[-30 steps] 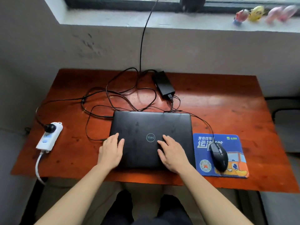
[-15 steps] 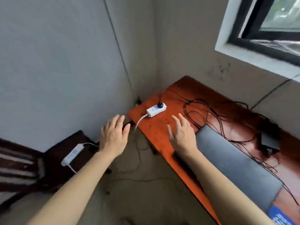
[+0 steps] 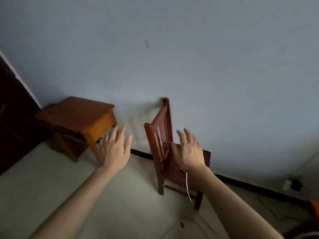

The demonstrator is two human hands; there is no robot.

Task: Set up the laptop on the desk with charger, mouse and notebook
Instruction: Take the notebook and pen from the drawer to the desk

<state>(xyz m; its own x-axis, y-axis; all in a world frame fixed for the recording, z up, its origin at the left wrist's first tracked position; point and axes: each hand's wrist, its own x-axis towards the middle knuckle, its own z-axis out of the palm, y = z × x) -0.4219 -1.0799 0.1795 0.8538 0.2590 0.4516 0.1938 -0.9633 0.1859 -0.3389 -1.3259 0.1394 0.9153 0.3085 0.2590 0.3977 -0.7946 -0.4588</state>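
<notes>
The laptop, charger, mouse and notebook are all out of view; only an orange sliver of the desk corner [image 3: 314, 206] shows at the far right edge. My left hand [image 3: 114, 150] is raised in the air, fingers spread, holding nothing, in front of a small wooden table. My right hand [image 3: 189, 150] is also open and empty, held over a dark red wooden chair [image 3: 164, 128] that stands against the wall.
A small light-brown wooden table [image 3: 77, 114] stands left by the grey wall. A white cord [image 3: 187, 187] hangs off the chair seat. A wall socket with plug [image 3: 291, 184] sits low at the right. A dark door [image 3: 12, 109] is at the left. Thin cables lie on the pale floor.
My view has swung left, away from the desk and laptop, to the wall with the chair and small table. Both hands left the laptop lid and hover empty in the air.
</notes>
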